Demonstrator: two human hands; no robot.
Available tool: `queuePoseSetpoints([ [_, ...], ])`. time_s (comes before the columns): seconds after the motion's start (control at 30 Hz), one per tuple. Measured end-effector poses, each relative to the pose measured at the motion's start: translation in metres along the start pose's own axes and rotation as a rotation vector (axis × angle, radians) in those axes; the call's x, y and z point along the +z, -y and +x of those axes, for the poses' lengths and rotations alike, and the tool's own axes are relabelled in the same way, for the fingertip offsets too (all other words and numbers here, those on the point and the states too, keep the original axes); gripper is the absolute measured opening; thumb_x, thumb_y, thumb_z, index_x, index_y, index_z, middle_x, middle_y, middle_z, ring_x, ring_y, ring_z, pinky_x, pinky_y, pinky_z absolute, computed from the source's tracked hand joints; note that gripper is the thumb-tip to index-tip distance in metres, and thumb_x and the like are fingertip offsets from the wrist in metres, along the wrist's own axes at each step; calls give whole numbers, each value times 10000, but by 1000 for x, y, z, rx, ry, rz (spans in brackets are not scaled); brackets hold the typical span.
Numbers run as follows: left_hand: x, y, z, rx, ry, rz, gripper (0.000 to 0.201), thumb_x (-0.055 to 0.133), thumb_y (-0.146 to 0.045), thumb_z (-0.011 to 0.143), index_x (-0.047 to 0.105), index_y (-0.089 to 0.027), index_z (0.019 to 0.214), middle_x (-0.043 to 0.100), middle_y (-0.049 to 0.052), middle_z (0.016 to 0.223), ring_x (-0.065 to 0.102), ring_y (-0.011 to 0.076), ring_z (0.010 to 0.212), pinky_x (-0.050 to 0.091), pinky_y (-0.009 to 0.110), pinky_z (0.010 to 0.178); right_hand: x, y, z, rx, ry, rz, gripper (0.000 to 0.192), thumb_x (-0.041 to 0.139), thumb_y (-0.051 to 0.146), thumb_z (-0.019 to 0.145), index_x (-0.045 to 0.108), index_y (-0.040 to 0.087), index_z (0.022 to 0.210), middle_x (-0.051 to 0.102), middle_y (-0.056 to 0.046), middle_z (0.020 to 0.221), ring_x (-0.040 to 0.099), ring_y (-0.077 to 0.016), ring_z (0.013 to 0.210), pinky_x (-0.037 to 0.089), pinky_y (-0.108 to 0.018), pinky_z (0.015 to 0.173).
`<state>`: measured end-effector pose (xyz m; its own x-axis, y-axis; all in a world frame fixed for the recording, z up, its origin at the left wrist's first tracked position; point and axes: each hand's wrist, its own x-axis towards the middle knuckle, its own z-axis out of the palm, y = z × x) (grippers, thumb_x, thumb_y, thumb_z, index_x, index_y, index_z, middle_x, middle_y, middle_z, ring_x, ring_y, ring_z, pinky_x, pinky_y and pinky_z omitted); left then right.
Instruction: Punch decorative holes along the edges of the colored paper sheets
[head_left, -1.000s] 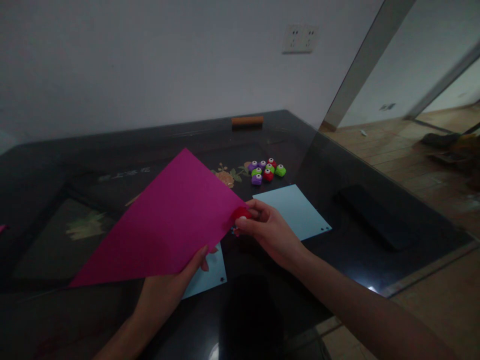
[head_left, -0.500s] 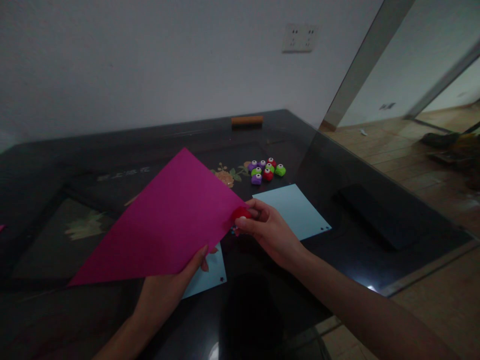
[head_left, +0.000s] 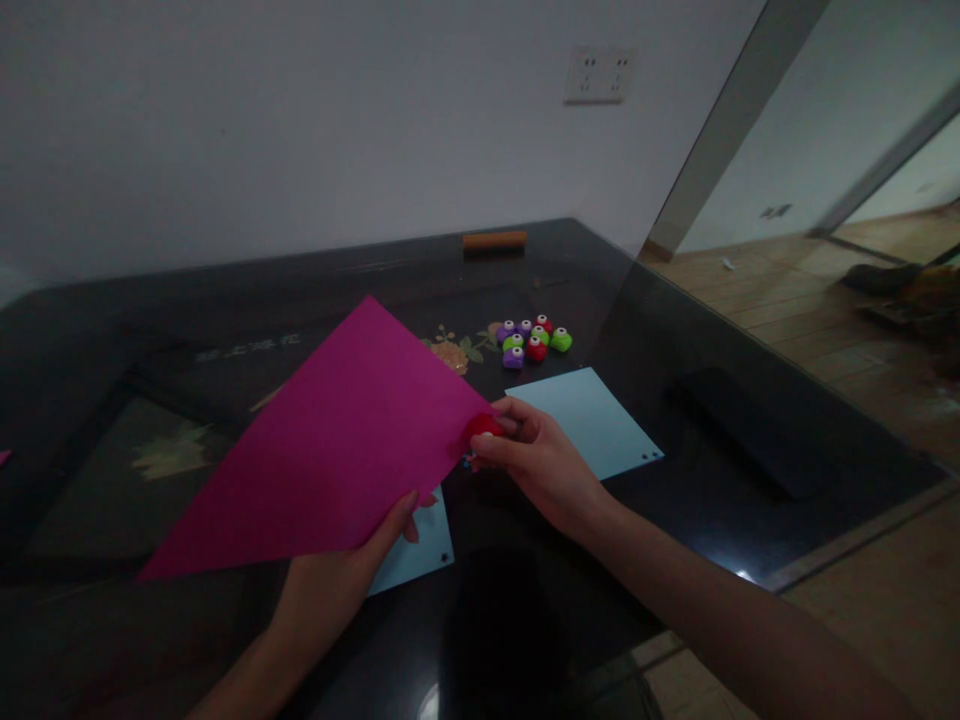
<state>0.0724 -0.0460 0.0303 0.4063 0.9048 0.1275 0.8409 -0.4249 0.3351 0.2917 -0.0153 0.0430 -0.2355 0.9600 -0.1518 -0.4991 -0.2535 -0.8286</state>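
Observation:
A magenta sheet of paper is raised above the table, tilted, with one corner pointing up. My left hand grips its lower edge, fingers partly hidden behind it. My right hand is closed on a small red craft punch, which sits at the sheet's right corner. Whether the corner is inside the punch's slot, I cannot tell. Light-blue paper with a small dark star-shaped hole lies beneath the magenta sheet. Another light-blue sheet, with two small holes at its corner, lies beyond my right hand.
Several purple, green and red craft punches stand grouped behind the blue sheet. A brown cylinder lies near the wall. At right rests a dark flat object. Tiny paper scraps show below the red punch. The glossy black table meets the wall.
Almost nothing differs. The magenta sheet's lower left corner has dipped slightly; both hands keep their hold and place.

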Motion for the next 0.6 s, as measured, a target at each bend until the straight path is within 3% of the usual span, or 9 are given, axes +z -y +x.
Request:
queuePoseSetpoints([
  [0.13,7,11,-7,103,8,55,364,333,-367,878,674,-308,989,702,-9,1045,652,237,968,440,443,958,1,1,0,-7,-9,-5,265,778,185,614,584,178,795,661,30,742,598,-87,622,457,-229,620],
  [0.33,11,17,-10,58,-42,23,296,431,-442,819,688,-332,917,713,-23,977,664,262,910,472,450,917,0,0,-1,-34,-4,-8,240,764,176,635,591,178,801,667,24,751,600,-90,628,466,-226,621],
  [0.6,8,3,-3,-43,-50,-125,277,444,-467,809,683,-327,807,719,-49,929,657,227,929,443,416,959,0,-1,0,-59,2,-46,245,763,204,639,590,186,811,665,16,778,604,-107,660,485,-240,623],
])
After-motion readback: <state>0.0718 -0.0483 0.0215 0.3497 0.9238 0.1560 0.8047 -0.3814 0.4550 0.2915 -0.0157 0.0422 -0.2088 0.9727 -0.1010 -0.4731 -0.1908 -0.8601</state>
